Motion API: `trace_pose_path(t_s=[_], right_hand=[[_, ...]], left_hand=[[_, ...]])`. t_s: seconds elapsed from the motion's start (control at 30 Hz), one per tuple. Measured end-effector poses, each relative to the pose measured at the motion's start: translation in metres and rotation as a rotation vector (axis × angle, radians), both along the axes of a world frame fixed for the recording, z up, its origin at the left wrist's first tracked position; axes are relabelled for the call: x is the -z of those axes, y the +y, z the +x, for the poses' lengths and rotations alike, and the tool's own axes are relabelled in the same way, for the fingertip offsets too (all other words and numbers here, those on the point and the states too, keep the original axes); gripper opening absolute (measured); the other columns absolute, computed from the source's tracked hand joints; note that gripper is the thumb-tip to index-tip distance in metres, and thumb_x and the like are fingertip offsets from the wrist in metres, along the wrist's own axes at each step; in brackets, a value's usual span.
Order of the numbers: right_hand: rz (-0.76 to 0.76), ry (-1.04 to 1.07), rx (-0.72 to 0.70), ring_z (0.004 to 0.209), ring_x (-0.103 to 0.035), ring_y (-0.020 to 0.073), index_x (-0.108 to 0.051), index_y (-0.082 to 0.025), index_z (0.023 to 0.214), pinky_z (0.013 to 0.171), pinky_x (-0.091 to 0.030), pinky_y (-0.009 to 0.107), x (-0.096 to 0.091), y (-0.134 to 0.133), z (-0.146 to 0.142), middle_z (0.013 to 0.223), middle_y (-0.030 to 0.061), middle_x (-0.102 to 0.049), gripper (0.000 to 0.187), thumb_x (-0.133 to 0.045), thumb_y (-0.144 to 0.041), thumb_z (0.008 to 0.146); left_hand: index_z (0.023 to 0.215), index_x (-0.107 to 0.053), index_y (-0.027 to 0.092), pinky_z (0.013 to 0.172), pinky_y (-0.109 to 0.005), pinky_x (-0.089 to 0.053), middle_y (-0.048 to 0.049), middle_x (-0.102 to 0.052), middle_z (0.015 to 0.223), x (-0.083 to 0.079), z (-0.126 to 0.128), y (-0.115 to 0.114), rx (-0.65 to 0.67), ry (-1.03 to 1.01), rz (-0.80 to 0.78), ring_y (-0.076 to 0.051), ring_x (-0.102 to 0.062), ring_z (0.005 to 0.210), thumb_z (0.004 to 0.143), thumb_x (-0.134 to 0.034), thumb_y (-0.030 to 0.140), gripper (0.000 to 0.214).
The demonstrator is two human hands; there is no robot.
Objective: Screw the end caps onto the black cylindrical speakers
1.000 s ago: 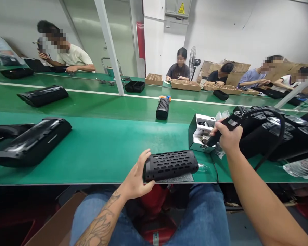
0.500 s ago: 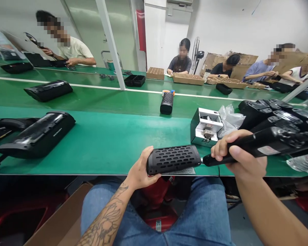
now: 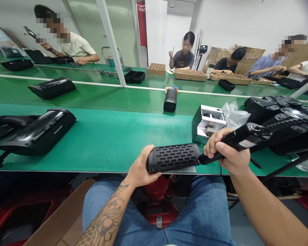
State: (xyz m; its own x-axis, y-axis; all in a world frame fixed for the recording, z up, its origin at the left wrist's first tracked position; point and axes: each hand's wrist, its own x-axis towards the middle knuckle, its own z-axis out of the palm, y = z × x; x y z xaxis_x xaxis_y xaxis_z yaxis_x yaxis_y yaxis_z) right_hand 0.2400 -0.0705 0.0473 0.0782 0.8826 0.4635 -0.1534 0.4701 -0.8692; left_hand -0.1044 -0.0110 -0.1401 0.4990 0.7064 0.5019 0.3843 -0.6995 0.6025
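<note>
Near the front edge of the green bench, my left hand (image 3: 141, 167) is closed around the left end of a black perforated housing (image 3: 173, 158). My right hand (image 3: 228, 152) grips a black electric screwdriver (image 3: 240, 140), its tip at the lower right end of the housing. Whether the bit sits in a screw there is too small to tell. Behind my right hand stands a grey-and-white box-shaped screw feeder (image 3: 209, 123). Part of a clear plastic bag (image 3: 187, 169) lies beneath the housing.
Black housings (image 3: 38, 133) lie on the left of the bench (image 3: 105, 136); another perforated one (image 3: 170, 100) lies farther back. Several dark units (image 3: 279, 112) are heaped at the right beside a plastic bag (image 3: 234, 114). A white post (image 3: 113, 44) rises mid-bench. Several people work opposite.
My right hand and the screwdriver have shifted left, the tip moving in to the housing's end. The housing and my left hand stay almost in place. A person opposite has raised a hand.
</note>
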Motion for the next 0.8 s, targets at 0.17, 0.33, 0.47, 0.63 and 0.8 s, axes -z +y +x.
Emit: trace_pose_path(t_s=[0.17,0.33,0.47,0.63,0.8], right_hand=[[-0.031,-0.022,-0.013,0.051,-0.067,0.0162,-0.075,-0.023,0.089,0.057,-0.067,0.033,-0.0012,0.0021,-0.0009,0.065,-0.0027,-0.07,0.023,-0.095,-0.03,0.095],[-0.037,-0.021,-0.002,0.051,-0.067,0.0155,-0.075,-0.023,0.09,0.057,-0.065,0.032,-0.0008,0.001,-0.002,0.065,-0.0038,-0.069,0.021,-0.095,-0.028,0.095],[-0.018,-0.028,-0.002,0.05,-0.065,0.0153,-0.077,-0.024,0.093,0.057,-0.064,0.032,0.0009,0.0002,-0.0008,0.065,-0.0044,-0.069,0.021,-0.096,-0.031,0.094],[-0.024,-0.034,-0.069,0.05,-0.065,0.0152,-0.075,-0.024,0.092,0.056,-0.064,0.032,0.002,0.0016,0.001,0.065,-0.0043,-0.069,0.02,-0.095,-0.029,0.095],[-0.024,-0.032,-0.125,0.05,-0.065,0.0153,-0.074,-0.024,0.09,0.056,-0.063,0.031,0.005,0.0067,0.0029,0.064,-0.0037,-0.069,0.023,-0.095,-0.031,0.097]], left_hand=[[0.185,-0.026,0.029,0.134,-0.066,-0.056,-0.0237,-0.053,0.177,-0.0005,-0.0009,0.0002,-0.009,0.013,-0.01,-0.047,-0.059,0.165,0.091,-0.095,0.042,0.117],[0.182,-0.033,0.028,0.134,-0.065,-0.057,-0.0229,-0.054,0.175,0.0,-0.0005,0.0002,-0.016,0.0,-0.043,-0.047,-0.061,0.163,0.088,-0.095,0.043,0.114],[0.181,-0.036,0.027,0.135,-0.064,-0.056,-0.0221,-0.056,0.174,-0.0008,0.0004,0.0001,-0.028,-0.014,-0.071,-0.046,-0.062,0.162,0.086,-0.096,0.044,0.113],[0.181,-0.035,0.027,0.135,-0.064,-0.056,-0.0222,-0.055,0.176,-0.0018,0.0004,-0.0002,-0.016,-0.017,-0.052,-0.046,-0.061,0.164,0.089,-0.094,0.044,0.111],[0.182,-0.034,0.027,0.134,-0.065,-0.056,-0.023,-0.055,0.175,-0.0005,-0.001,0.0001,-0.014,-0.003,-0.044,-0.047,-0.062,0.163,0.088,-0.095,0.041,0.113]])
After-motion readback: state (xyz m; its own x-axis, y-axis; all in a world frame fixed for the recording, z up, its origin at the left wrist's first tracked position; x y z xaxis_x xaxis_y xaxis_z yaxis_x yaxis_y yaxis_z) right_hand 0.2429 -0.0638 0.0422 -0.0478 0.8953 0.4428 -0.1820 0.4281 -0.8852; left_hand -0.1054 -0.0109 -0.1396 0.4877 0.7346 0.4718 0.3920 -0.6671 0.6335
